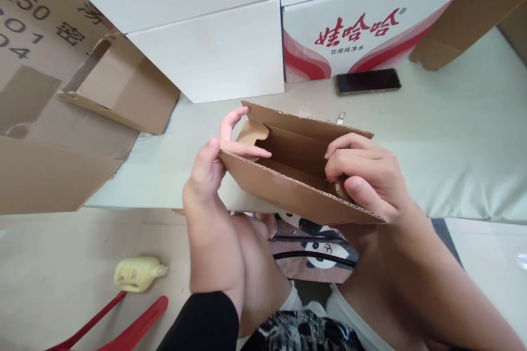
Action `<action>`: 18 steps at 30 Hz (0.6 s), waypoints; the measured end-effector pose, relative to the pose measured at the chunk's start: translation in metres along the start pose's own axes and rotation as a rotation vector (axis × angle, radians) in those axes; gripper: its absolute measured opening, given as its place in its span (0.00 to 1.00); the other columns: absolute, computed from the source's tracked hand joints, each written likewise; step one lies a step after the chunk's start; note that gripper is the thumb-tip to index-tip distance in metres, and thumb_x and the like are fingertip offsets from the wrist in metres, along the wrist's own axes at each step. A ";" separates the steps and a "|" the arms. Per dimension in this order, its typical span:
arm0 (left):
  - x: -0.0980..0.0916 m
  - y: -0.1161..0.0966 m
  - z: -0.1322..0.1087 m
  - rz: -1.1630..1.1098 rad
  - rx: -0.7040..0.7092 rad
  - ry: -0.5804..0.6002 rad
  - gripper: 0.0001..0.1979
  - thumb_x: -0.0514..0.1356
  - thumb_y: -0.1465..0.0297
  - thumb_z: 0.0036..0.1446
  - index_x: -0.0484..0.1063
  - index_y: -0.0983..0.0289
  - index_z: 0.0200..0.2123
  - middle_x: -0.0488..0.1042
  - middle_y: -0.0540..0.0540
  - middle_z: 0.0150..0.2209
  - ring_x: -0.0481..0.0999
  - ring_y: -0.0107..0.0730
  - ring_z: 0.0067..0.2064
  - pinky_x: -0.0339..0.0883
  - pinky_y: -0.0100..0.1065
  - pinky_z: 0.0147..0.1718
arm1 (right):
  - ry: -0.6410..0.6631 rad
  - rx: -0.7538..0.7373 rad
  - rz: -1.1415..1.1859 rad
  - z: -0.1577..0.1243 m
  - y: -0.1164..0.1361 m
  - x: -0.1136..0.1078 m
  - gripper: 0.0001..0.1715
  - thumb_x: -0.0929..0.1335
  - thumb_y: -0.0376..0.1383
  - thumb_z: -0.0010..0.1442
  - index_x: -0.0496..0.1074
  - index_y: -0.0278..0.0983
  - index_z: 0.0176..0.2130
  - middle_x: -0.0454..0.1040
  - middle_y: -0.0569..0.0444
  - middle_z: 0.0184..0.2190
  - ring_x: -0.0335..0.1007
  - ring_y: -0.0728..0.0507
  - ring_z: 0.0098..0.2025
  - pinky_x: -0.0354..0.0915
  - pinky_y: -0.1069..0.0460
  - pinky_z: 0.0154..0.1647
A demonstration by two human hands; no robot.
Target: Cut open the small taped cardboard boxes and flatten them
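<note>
A small brown cardboard box (288, 192), its top gaping, is held tilted over the near edge of the covered table. At its left end, my left hand (209, 167) grips the near panel's corner, with one finger reaching inside and another touching the far panel's corner. My right hand (366, 173) is curled over the right end, its fingertips inside against a folded flap. A notched side flap (253, 134) shows at the left end. Part of the box's floor lies in shadow.
White cartons (214, 49) and a red-printed carton (370, 38) line the back. A phone (368, 81) lies before them. Behind the box pokes a small blade-like tip (341, 118). Large cardboard cartons (49, 170) stand left. A yellow bottle (138, 274) is on the floor.
</note>
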State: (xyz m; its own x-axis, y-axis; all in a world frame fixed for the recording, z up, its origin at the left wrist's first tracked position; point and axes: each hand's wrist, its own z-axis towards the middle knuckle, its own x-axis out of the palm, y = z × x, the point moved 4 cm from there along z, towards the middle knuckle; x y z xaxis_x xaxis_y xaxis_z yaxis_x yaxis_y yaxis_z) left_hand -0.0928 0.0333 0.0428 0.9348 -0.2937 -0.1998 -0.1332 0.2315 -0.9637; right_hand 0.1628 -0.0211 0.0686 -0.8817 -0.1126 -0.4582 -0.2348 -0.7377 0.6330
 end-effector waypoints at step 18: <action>0.004 -0.008 0.000 0.128 0.098 -0.026 0.25 0.68 0.44 0.49 0.69 0.57 0.38 0.63 0.59 0.64 0.56 0.63 0.72 0.54 0.58 0.69 | -0.710 0.139 0.168 -0.011 -0.019 -0.008 0.20 0.60 0.51 0.65 0.60 0.44 0.26 0.60 0.56 0.16 0.64 0.41 0.23 0.67 0.40 0.36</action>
State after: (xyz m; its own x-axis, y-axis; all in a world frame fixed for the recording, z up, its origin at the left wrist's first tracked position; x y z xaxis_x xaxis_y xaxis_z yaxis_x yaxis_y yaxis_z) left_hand -0.0882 0.0303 0.0494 0.9204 -0.2325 -0.3142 -0.2204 0.3552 -0.9084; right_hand 0.1789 -0.0133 0.0532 -0.9516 0.2759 0.1355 -0.0816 -0.6517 0.7541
